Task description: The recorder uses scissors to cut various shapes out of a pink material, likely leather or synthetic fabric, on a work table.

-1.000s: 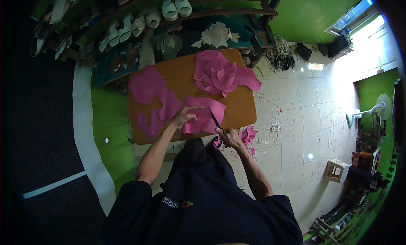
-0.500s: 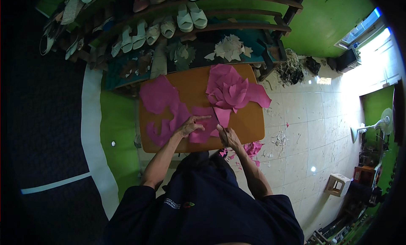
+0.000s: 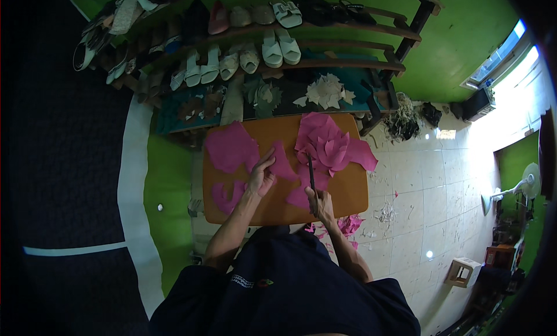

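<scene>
My left hand (image 3: 262, 178) is closed on the edge of a cut piece of pink sheet material (image 3: 282, 163), raised over the small brown table. Gripped in my right hand (image 3: 322, 206) is a pair of scissors (image 3: 312, 176), its dark blades pointing away from me toward a heap of cut pink pieces (image 3: 324, 142). Under the scissors lies another pink piece (image 3: 300, 195). A larger pink sheet (image 3: 231, 147) is left of my left hand, and a curved pink offcut (image 3: 223, 198) rests nearer me.
The brown table (image 3: 264, 209) has rounded corners. Behind it stands a rack with several sandals (image 3: 280, 48) and piles of cream (image 3: 328, 91) and green cut pieces (image 3: 262, 98). Pink scraps (image 3: 350, 224) litter the tiled floor at right, near a white stool (image 3: 463, 272).
My left hand has lifted a pink piece off the table, away from the rest. My right hand has drawn back with the scissors, whose blades now point at the heap. The view has shifted slightly.
</scene>
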A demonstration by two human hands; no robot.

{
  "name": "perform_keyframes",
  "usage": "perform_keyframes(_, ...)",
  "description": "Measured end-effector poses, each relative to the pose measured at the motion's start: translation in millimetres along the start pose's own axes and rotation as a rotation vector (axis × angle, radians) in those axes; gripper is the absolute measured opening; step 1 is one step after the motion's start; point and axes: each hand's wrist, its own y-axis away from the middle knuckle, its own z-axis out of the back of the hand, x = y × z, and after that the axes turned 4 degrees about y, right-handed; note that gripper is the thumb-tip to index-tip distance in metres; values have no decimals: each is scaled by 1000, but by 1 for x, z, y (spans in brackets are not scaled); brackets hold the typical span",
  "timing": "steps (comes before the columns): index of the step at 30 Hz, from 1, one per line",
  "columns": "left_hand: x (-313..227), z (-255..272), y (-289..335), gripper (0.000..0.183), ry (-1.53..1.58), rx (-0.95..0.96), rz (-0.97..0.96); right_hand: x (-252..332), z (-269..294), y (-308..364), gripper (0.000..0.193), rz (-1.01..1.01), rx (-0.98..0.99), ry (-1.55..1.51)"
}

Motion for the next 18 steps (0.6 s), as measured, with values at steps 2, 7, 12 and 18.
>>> perform_keyframes(2,-3,-39,6,60,165,-90,-23,9,-3,16,59,43,-30,29)
perform_keyframes(7,8,-62,2,55,-52,-42,-347,-12,-20,35,58,236,-23,223)
perform_keyframes(12,28,-114,33,59,-51,118,-372,1,-26,54,64,259,17,187)
perform_keyframes(18,53,-128,70,72,-237,392,-389,51,-22,66,57,226,65,-82)
